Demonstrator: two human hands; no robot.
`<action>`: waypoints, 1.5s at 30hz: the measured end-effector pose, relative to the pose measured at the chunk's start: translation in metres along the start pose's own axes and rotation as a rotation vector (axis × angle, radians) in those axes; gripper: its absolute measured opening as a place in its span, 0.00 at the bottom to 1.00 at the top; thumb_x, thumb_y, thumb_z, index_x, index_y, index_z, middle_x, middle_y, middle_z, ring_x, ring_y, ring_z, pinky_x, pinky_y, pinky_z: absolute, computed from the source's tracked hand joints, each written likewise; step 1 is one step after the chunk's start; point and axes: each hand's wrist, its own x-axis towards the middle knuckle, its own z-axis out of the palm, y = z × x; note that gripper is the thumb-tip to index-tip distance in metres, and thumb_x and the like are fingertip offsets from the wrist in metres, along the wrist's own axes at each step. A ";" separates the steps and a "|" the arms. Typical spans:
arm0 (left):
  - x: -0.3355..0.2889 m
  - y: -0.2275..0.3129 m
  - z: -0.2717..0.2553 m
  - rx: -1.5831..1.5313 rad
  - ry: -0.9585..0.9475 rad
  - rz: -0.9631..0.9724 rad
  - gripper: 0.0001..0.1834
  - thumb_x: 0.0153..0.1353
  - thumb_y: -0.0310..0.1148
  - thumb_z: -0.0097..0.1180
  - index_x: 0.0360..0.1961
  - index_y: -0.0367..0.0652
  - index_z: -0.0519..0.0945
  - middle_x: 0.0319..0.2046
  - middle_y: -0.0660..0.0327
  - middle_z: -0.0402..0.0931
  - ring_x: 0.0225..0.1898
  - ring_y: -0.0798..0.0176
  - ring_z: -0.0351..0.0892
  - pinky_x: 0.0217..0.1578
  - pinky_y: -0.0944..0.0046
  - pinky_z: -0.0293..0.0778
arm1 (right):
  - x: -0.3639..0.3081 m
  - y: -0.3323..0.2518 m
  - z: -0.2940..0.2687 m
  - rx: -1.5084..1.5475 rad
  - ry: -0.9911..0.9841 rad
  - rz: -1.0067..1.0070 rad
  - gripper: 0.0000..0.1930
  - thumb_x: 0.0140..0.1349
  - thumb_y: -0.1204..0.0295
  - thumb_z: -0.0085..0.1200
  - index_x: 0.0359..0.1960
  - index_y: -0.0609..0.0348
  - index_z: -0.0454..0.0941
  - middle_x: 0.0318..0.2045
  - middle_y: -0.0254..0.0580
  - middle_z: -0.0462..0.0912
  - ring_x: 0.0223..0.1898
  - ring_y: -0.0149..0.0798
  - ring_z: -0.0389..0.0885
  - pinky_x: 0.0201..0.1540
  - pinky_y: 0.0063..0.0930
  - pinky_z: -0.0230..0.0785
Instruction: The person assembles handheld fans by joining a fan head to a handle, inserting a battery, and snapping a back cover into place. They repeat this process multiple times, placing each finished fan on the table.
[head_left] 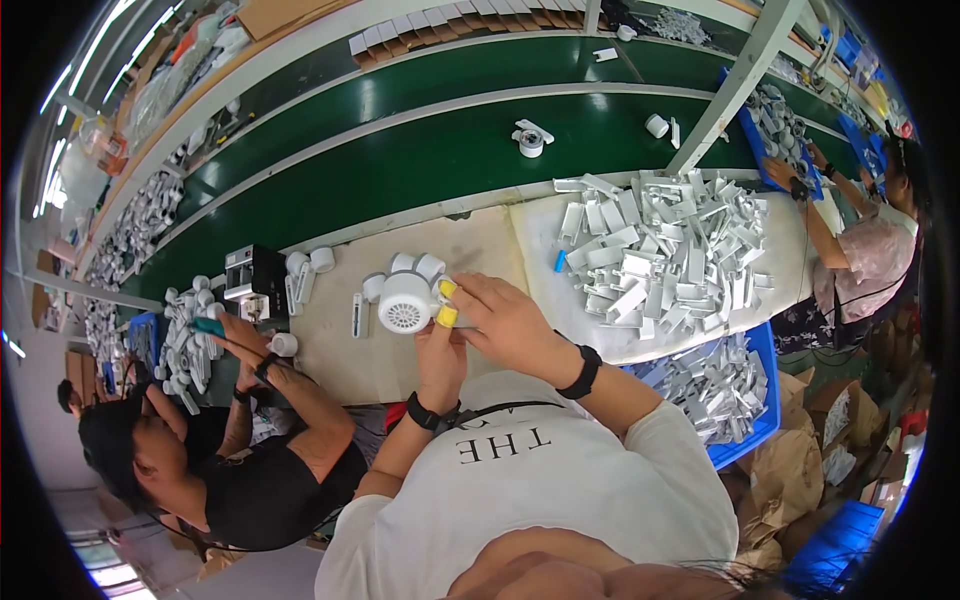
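Over the bench in front of me is a white round housing with a slotted grille (405, 304). My left hand (440, 362) grips it from the near side, fingers closed and partly hidden. My right hand (510, 325) is closed at the housing's right side, next to the left fingertips. Two yellow patches (446, 316) show at the fingertips; whether they are finger covers or parts, I cannot tell. Just beyond the housing stand several white round parts (430, 265). To its left lies a slim white strip-shaped part (358, 315).
A heap of white channel-shaped parts (660, 250) covers the bench at right, with a blue piece (560, 261) beside it. Below is a blue bin (768, 385) of similar parts. A black machine (250, 285) stands left. A green conveyor (420, 150) runs behind. Co-workers sit on both sides.
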 end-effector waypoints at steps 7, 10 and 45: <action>0.000 0.017 0.017 0.000 -0.112 0.045 0.19 0.58 0.28 0.49 0.51 0.37 0.65 0.49 0.53 0.69 0.50 0.53 0.69 0.53 0.57 0.65 | -0.037 0.028 -0.017 0.931 -0.228 0.659 0.19 0.55 0.66 0.55 0.46 0.60 0.68 0.33 0.37 0.75 0.31 0.24 0.72 0.31 0.16 0.65; 0.002 0.013 0.028 -0.045 -0.167 0.031 0.19 0.58 0.28 0.49 0.51 0.35 0.65 0.48 0.51 0.69 0.49 0.53 0.70 0.53 0.56 0.65 | -0.036 0.027 -0.016 1.226 -0.055 0.696 0.16 0.55 0.64 0.55 0.39 0.61 0.70 0.29 0.34 0.75 0.29 0.21 0.71 0.29 0.15 0.62; 0.053 -0.019 0.062 -0.049 0.012 -0.047 0.19 0.58 0.30 0.50 0.50 0.36 0.64 0.46 0.51 0.70 0.49 0.51 0.70 0.53 0.54 0.64 | -0.032 0.102 0.000 0.657 0.137 0.427 0.14 0.52 0.63 0.56 0.22 0.63 0.71 0.14 0.37 0.68 0.18 0.28 0.66 0.21 0.22 0.59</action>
